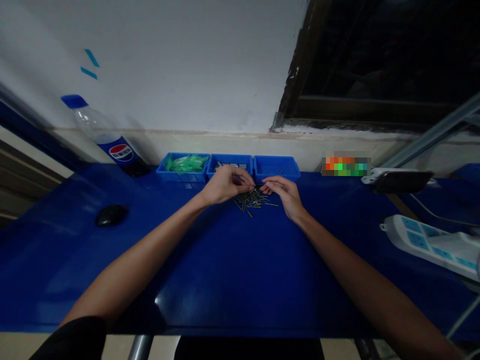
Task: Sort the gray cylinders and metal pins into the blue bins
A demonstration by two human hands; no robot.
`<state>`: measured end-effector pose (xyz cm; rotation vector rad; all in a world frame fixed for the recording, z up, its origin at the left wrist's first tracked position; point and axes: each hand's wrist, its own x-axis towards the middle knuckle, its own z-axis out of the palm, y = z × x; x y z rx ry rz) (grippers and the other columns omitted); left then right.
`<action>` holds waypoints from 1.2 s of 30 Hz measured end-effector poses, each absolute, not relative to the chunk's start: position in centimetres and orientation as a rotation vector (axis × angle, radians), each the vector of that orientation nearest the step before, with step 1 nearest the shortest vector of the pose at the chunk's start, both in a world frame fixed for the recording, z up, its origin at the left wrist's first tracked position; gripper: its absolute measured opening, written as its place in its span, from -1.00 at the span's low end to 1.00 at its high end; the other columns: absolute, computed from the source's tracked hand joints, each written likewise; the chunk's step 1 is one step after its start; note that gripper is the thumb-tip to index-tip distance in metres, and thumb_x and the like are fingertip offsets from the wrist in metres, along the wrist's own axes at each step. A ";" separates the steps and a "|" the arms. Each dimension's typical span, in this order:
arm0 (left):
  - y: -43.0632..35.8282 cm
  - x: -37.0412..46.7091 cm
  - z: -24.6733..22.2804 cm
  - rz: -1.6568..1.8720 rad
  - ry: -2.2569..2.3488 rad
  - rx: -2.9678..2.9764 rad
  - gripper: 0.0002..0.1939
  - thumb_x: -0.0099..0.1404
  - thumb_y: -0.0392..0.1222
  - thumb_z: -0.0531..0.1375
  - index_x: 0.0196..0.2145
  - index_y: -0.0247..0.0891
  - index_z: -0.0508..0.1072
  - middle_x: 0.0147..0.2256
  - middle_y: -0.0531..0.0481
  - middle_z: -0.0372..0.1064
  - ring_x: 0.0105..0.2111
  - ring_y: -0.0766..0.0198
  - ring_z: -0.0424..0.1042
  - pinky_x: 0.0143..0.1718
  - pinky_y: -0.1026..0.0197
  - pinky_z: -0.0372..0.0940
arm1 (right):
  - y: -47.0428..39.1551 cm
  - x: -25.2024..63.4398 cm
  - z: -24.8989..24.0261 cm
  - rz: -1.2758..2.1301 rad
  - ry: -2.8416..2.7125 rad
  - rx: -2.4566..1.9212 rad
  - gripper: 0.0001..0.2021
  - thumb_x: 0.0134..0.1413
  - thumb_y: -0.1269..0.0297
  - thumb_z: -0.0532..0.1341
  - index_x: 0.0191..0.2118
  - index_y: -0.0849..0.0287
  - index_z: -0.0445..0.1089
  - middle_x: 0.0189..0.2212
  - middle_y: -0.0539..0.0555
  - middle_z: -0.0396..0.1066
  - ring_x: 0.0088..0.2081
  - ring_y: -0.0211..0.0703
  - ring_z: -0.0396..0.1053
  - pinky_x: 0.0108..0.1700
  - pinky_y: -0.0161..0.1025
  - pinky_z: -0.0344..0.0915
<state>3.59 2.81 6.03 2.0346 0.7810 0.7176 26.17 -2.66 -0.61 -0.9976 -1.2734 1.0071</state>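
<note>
Head view: thin pins [252,201] near the tabletop [240,270] rear edge, likely light, stiff; pinch mid-shaft. Left hand [224,185], right hand [288,197]: fingers narrowed, contents unclear.

Over there on the blue tabletop [232,280] is a loose heap of small, thin pieces [252,199], dark with yellowish parts and a few paler glints. They lie flat or nearly so, crossing every which way, with some straying at the edges. The heap sits just in front of the middle blue bin [212,174] and the right blue bin [277,165]; its far side is partly hidden.
</note>
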 end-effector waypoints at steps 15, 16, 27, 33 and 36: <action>2.7 4.7 3.6 0.881 0.801 1.846 -0.78 0.14 -0.12 0.43 -0.43 -0.34 0.56 -0.40 -0.13 0.62 -0.43 0.28 0.56 -0.37 0.27 0.44 | -2.3 26.4 -1.0 1.092 -1.233 -1.022 -0.70 -0.10 0.10 0.54 -0.22 0.06 0.65 -0.38 0.05 0.65 -0.36 -0.13 0.57 -0.22 -0.14 0.49; 2.6 4.7 3.5 0.875 0.801 1.863 -0.79 0.16 -0.13 0.41 -0.43 -0.34 0.56 -0.40 -0.13 0.61 -0.42 0.28 0.56 -0.37 0.27 0.44 | -2.2 26.4 -1.1 1.088 -1.232 -1.020 -0.72 -0.11 0.10 0.55 -0.26 0.07 0.66 -0.39 0.05 0.65 -0.37 -0.12 0.57 -0.23 -0.13 0.50; 3.3 1.5 6.6 0.208 1.058 2.747 -0.67 0.27 -0.27 0.32 0.01 -0.30 0.57 -0.03 -0.24 0.57 -0.04 -0.01 0.55 0.02 0.01 0.40 | -2.2 26.4 -1.0 0.887 -1.136 -1.039 -0.49 -0.03 0.19 0.48 0.11 -0.07 0.54 0.07 0.08 0.59 -0.14 -0.01 0.58 -0.12 -0.01 0.54; 3.1 1.8 5.5 0.010 1.154 2.721 -0.71 0.28 -0.40 0.22 -0.06 -0.26 0.57 -0.10 -0.17 0.58 -0.11 0.06 0.56 -0.11 0.12 0.40 | -2.4 26.4 -0.9 0.899 -1.181 -1.064 -0.60 0.03 0.19 0.43 0.04 -0.02 0.54 -0.06 0.10 0.62 -0.29 -0.07 0.54 -0.19 0.00 0.50; 3.0 2.2 5.5 0.019 1.191 2.679 -0.72 0.24 -0.45 0.20 -0.14 -0.26 0.60 -0.18 -0.14 0.59 -0.21 0.11 0.56 -0.23 0.18 0.37 | -2.4 26.4 -0.9 0.922 -1.174 -1.059 -0.63 0.03 0.18 0.42 0.00 -0.01 0.54 -0.10 0.09 0.62 -0.33 -0.10 0.51 -0.21 -0.01 0.48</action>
